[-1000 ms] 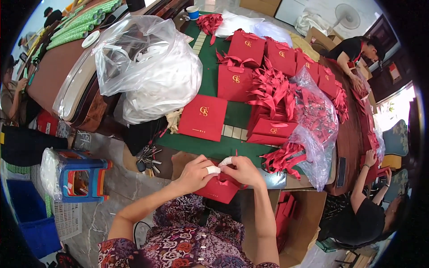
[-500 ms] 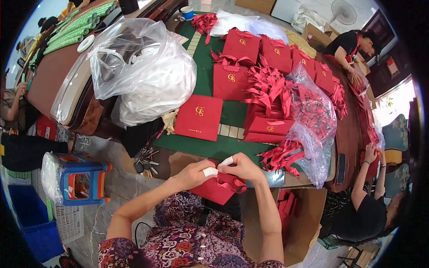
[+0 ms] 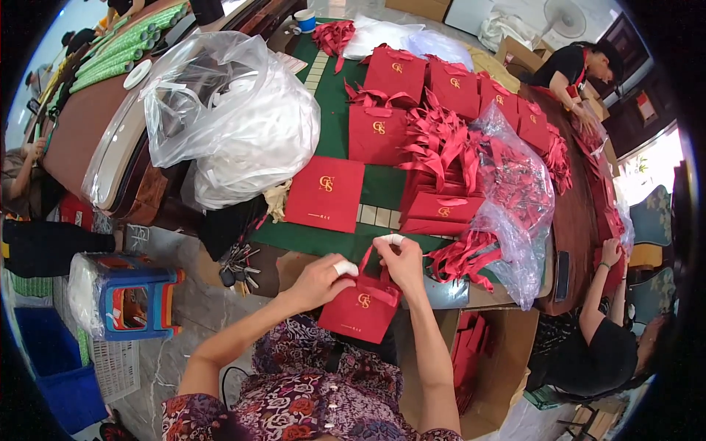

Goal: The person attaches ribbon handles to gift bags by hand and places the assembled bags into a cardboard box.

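Note:
A small red paper gift bag [image 3: 357, 317] with a gold emblem hangs in front of my lap, its printed side facing up. My left hand [image 3: 322, 282], white tape round a finger, is closed on the bag's upper left edge. Above the bag's top edge, my right hand [image 3: 401, 263], also taped on a finger, pinches a red ribbon [image 3: 366, 257] that rises from the bag. Just beyond my hands a larger flat red bag [image 3: 324, 195] lies on the green table mat [image 3: 382, 181].
Finished-looking red bags [image 3: 397, 73] stand in rows behind a heap of red ribbons [image 3: 441, 143]. A clear plastic sack [image 3: 254, 125] of white material is at left. Below the table, a cardboard box [image 3: 507, 353] holds red bags. Co-workers sit at right; a blue stool [image 3: 143, 294] stands left.
The bag has turned so its emblem now shows. My right hand has moved slightly right and up, drawing a ribbon loop upward; my left hand has shifted a little.

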The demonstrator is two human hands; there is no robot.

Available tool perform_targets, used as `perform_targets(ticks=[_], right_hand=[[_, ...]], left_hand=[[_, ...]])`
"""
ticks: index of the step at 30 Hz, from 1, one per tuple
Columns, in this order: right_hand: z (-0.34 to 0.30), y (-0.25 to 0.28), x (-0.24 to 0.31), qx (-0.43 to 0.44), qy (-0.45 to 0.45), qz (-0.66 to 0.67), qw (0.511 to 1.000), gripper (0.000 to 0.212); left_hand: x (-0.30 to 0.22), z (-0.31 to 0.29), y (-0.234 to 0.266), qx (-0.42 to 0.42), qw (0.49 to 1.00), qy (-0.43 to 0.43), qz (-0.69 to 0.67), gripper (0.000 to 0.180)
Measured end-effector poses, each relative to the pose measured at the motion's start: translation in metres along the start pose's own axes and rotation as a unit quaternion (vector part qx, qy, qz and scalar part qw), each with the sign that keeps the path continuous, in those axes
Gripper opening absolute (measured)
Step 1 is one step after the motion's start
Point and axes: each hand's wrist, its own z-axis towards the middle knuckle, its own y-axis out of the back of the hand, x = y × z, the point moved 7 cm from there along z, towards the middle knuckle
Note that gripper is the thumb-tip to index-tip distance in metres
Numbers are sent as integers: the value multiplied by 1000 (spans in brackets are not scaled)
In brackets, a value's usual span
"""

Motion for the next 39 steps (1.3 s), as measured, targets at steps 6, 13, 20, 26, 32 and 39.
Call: perform_targets(ticks=[6, 13, 20, 26, 32, 39], right_hand=[[-15, 30, 21, -106, 74, -192, 973, 23], [-23, 16, 2, -102, 90, -219, 966, 20], [-23, 19, -18, -65, 38, -33, 997, 20], [-24, 15, -22, -10, -2, 159, 987, 20], [-26, 14, -18, 3, -22, 199, 980, 19], [-32, 20, -7, -4, 41, 178, 983, 12]], left_hand=[[11, 5, 3, -45, 996, 71, 22, 26], [11, 35, -18, -44, 980, 149, 123, 25], [18, 50, -36, -84, 972, 131, 173, 21], [30, 42, -37, -97, 952, 268, -111, 17], [21, 42, -31, -74, 951, 267, -135, 17], [21, 39, -34, -14, 948, 262, -181, 24]])
